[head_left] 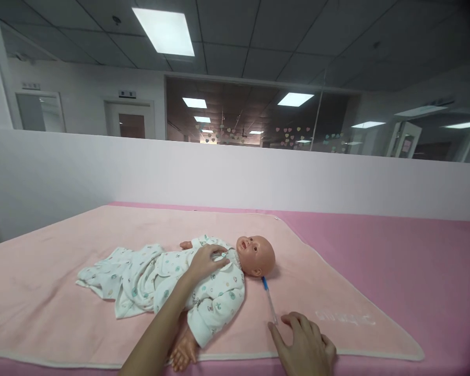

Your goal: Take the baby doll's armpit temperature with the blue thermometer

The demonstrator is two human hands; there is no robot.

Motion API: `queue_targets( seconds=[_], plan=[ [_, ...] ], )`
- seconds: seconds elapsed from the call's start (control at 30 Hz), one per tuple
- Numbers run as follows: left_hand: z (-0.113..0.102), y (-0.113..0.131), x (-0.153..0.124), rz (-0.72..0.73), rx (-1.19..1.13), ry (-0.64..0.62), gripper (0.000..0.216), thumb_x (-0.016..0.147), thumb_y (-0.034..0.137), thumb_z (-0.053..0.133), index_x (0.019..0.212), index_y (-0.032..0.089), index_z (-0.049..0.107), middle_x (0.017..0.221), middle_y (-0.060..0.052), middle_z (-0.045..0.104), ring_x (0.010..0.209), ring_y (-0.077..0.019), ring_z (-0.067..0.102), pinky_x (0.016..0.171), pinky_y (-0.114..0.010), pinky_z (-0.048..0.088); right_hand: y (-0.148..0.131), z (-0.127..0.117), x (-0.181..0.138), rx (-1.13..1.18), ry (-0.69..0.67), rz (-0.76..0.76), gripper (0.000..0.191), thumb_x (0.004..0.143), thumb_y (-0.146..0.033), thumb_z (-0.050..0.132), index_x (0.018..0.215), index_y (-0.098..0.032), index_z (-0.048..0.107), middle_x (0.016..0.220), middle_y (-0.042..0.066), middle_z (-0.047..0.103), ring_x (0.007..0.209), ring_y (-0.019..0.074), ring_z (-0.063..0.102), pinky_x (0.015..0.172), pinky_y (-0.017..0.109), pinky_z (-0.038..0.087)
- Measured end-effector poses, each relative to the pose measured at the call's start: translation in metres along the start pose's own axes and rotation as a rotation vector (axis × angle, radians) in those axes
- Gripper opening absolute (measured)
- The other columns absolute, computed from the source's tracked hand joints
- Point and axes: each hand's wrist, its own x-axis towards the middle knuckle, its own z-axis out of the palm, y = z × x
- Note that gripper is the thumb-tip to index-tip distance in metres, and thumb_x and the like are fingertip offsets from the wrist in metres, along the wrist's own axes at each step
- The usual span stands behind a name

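Note:
A baby doll [257, 254] lies on its back, head to the right, in a white long-sleeved garment [215, 297] with small green prints. My left hand [206, 262] rests on the doll's chest below the collar, thumb and fingers apart on the cloth. By the doll's head lies a slim clear stick with a blue end [270, 302], too small to name surely; its blue end points at the head. Close to the stick's near end is my right hand [303, 344], thumb and fingers spread, holding nothing visible.
The doll lies on a peach blanket [62, 313] with a white edge, spread over a pink surface [395, 261]. Behind it runs a low white wall [235, 177] topped by a glass window with heart stickers. Pale lettering marks the blanket at right.

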Motion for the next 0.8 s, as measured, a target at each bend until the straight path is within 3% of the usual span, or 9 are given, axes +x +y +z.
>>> queue_targets(
  seconds=[0.07,0.17,0.27,0.4,0.6,0.7,0.8],
  plan=[
    [-0.002,0.001,-0.001,0.009,0.003,0.001,0.03,0.065,0.039,0.058,0.089,0.023,0.066,0.085,-0.003,0.065,0.083,-0.0197,0.057,0.074,-0.027,0.042,0.0,0.0,0.003,-0.031,-0.011,-0.03,0.017,0.067,-0.039,0.051,0.065,-0.024,0.06,0.076,0.004,0.064,0.074,0.0231,0.056,0.07,0.039,0.032],
    [-0.003,0.0,0.001,-0.022,-0.021,0.067,0.027,0.071,0.035,0.052,0.087,0.02,0.067,0.076,-0.003,0.066,0.071,-0.0174,0.058,0.068,-0.027,0.042,0.005,-0.002,0.015,0.01,-0.131,-0.055,0.018,0.068,-0.034,0.047,0.058,-0.024,0.057,0.064,0.005,0.063,0.063,0.0215,0.057,0.06,0.034,0.035],
    [-0.004,-0.002,0.004,-0.066,-0.086,0.192,0.029,0.076,0.034,0.044,0.084,0.017,0.066,0.079,-0.004,0.067,0.072,-0.0165,0.058,0.069,-0.026,0.04,0.009,-0.014,0.033,0.107,-0.211,0.058,0.02,0.068,-0.037,0.044,0.059,-0.025,0.056,0.059,0.004,0.063,0.054,0.0195,0.058,0.049,0.028,0.036],
    [-0.005,-0.002,0.004,-0.15,-0.073,0.287,0.037,0.081,0.038,0.036,0.074,0.015,0.063,0.069,-0.004,0.064,0.067,-0.016,0.055,0.063,-0.026,0.037,-0.005,-0.048,0.053,0.201,-0.108,0.213,0.017,0.064,-0.04,0.048,0.062,-0.025,0.056,0.058,0.002,0.063,0.047,0.0167,0.056,0.041,0.024,0.035],
    [-0.007,0.002,0.003,-0.17,-0.062,0.328,0.04,0.082,0.041,0.033,0.067,0.015,0.059,0.062,-0.002,0.058,0.061,-0.0142,0.051,0.06,-0.025,0.033,-0.061,-0.091,0.067,0.401,0.184,0.201,0.015,0.06,-0.036,0.057,0.065,-0.022,0.057,0.059,0.0,0.061,0.055,0.0148,0.058,0.052,0.023,0.041],
    [-0.008,0.001,0.004,-0.18,-0.162,0.319,0.04,0.082,0.043,0.034,0.072,0.015,0.061,0.061,0.0,0.056,0.062,-0.0135,0.05,0.06,-0.024,0.033,-0.093,-0.084,0.082,0.601,0.214,0.075,0.014,0.063,-0.033,0.055,0.067,-0.019,0.057,0.062,0.001,0.061,0.058,0.0132,0.058,0.056,0.021,0.042],
    [-0.007,-0.002,0.005,-0.213,-0.27,0.343,0.044,0.081,0.046,0.034,0.073,0.014,0.062,0.058,0.001,0.053,0.061,-0.0127,0.048,0.059,-0.023,0.034,-0.122,-0.051,0.101,0.652,0.111,-0.117,0.01,0.067,-0.026,0.05,0.066,-0.018,0.056,0.061,0.0,0.06,0.057,0.0117,0.055,0.056,0.021,0.04]
  ],
)
